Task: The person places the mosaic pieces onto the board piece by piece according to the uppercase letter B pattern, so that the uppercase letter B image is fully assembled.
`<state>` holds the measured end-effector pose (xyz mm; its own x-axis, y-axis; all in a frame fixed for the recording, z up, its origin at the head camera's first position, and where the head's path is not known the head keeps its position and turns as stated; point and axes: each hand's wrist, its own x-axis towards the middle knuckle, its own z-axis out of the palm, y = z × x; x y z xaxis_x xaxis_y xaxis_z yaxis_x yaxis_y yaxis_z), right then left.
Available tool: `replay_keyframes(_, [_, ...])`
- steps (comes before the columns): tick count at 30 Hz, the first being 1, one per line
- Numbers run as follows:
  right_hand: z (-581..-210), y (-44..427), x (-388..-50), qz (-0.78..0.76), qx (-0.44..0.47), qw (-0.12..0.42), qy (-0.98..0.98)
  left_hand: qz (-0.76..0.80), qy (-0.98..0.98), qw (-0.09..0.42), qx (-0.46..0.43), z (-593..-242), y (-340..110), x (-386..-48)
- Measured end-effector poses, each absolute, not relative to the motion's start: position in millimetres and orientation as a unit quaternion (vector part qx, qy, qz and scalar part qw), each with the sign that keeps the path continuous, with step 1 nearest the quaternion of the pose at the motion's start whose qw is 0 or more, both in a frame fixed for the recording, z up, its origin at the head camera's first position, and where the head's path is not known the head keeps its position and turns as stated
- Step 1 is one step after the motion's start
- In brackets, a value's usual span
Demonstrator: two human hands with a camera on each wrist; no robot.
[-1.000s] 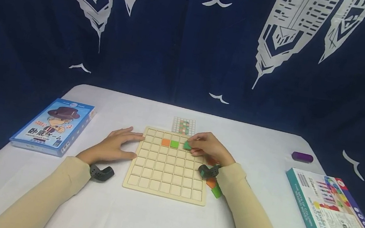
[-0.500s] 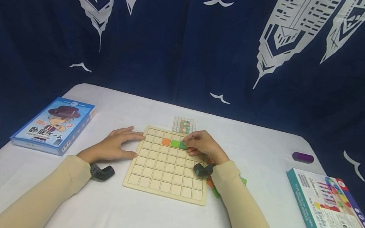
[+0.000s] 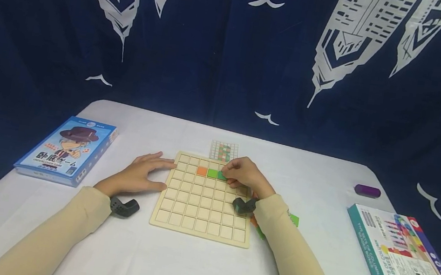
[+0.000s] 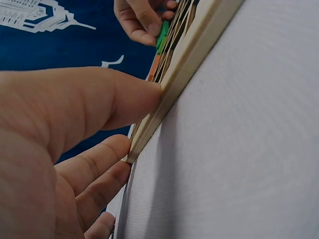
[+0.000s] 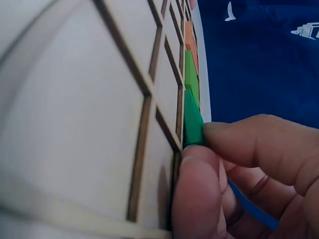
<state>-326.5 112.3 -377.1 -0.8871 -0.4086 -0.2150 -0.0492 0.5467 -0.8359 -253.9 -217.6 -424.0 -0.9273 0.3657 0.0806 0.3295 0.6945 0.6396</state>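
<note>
A wooden grid board (image 3: 193, 211) lies on the white table. In its second row from the back sit an orange square tile (image 3: 201, 171) and a light green tile (image 3: 212, 173). Just right of these is a dark green tile (image 5: 193, 119), pinched between thumb and finger of my right hand (image 3: 246, 173); it looks slightly tilted over its cell. My left hand (image 3: 140, 175) has its fingers spread, with fingertips and thumb (image 4: 134, 97) touching the board's left edge.
A small printed pattern card (image 3: 223, 151) lies behind the board. Loose tiles (image 3: 295, 220) lie partly under the right forearm. A blue game box (image 3: 66, 149) is at left; a teal-edged box (image 3: 410, 265) and purple cylinder (image 3: 367, 191) are at right.
My right hand has moved slightly left, bringing the dark green tile beside the light green one. The left hand stays at the board's edge.
</note>
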Motion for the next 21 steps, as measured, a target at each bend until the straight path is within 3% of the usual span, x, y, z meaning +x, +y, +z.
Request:
replay_keyframes(13, [-380,112,-326,-0.444,-0.134,0.181,0.867,0.342,0.919,0.023,0.192,-425,-218,-255])
replay_keyframes(21, [-379,124,-324,-0.483,-0.165,0.208,0.834,0.340,0.919,0.022,0.197,-426,-218,-256])
